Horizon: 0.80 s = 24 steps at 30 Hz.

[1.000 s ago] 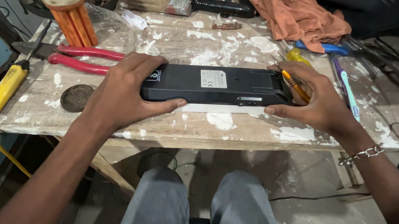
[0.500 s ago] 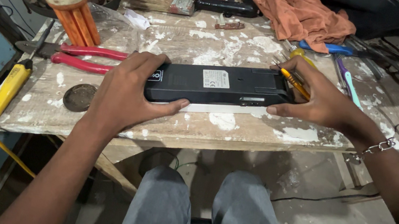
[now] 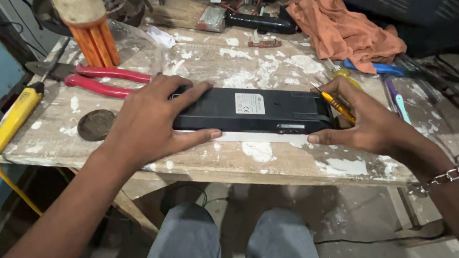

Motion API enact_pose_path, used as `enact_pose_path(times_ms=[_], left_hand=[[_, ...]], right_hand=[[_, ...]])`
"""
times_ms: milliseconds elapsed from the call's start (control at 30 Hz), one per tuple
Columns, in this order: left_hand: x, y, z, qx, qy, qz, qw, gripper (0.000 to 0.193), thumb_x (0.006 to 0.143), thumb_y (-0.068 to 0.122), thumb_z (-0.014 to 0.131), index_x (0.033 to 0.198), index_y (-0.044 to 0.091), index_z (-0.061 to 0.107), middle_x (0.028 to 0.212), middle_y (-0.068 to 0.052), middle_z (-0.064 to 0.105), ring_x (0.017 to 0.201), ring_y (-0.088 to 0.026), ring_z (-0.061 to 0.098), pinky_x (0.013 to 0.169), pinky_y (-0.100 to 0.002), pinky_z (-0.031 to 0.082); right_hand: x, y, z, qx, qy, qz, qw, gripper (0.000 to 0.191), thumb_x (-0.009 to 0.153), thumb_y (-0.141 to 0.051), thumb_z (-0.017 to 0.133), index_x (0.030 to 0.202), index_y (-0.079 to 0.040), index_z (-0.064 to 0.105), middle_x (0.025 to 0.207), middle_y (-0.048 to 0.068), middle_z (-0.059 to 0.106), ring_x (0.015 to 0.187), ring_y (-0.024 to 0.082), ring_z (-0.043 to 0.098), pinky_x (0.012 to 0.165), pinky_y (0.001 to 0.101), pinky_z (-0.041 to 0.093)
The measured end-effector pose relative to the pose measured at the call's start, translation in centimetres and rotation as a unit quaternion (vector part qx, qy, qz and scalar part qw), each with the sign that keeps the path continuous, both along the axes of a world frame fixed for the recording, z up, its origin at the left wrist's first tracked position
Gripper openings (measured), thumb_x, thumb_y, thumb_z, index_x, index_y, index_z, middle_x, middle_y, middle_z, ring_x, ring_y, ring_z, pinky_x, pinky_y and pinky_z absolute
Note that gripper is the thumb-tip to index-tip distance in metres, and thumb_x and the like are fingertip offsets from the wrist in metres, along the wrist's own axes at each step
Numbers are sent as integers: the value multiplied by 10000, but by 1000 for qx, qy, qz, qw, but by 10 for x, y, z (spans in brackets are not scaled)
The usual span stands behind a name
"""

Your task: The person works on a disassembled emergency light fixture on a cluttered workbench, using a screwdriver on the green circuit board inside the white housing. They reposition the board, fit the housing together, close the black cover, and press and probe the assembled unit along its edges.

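Two hands held one long black device across a paint-spattered wooden workbench (image 3: 272, 166). At the far left a yellow-handled tool (image 3: 15, 116) lay along the bench edge with its yellow cord hanging off, and behind it stood a bundle of orange sticks with a pale cap (image 3: 88, 24). Red-handled pliers (image 3: 103, 79) lay just beside the left hand (image 3: 148, 119), which was spread flat, fingers over the device's left end and thumb pressed along its near edge. The black device (image 3: 254, 111) rested flat on the bench, a white label on top and a pale strip showing beneath its front edge. The right hand (image 3: 368, 123) cupped the right end, fingers curled, with a yellow-handled screwdriver (image 3: 335, 103) pinned between fingers and casing. An orange cloth (image 3: 343, 30) lay behind.

As I judged it, the screwdriver tip could slip and gouge the casing or a finger, since that hand both gripped and steadied. Uneven pressure might also slide the device toward the bench edge.
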<state>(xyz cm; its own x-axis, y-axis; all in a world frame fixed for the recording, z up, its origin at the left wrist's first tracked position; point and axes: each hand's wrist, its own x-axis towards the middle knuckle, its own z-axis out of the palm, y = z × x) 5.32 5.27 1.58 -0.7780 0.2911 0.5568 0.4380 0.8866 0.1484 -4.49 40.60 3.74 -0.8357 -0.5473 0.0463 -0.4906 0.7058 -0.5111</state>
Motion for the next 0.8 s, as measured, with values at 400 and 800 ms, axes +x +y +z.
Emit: enact_pose_path(times_ms=[400,800], left_hand=[[-31,83,20,-128,-50,-15,990,918,878,804,462,1320,8,581,1125,-234,661,1069,-374,636,838,-560,517],[-40,102,16,-116,-96,-8,989,833,903,725,499,1399,55,523,1196,-194,642,1092,-393,646,870,-565,515]], right_hand=[[5,-6,13,64,30,-1,998,831,662,-479,922,1288,-100,527,1246,141,656,1220,280,626,985,421,505],[3,-3,-3,-30,36,22,999,791,652,-387,920,1279,-78,550,1306,146,627,1331,287,563,1103,422,447]])
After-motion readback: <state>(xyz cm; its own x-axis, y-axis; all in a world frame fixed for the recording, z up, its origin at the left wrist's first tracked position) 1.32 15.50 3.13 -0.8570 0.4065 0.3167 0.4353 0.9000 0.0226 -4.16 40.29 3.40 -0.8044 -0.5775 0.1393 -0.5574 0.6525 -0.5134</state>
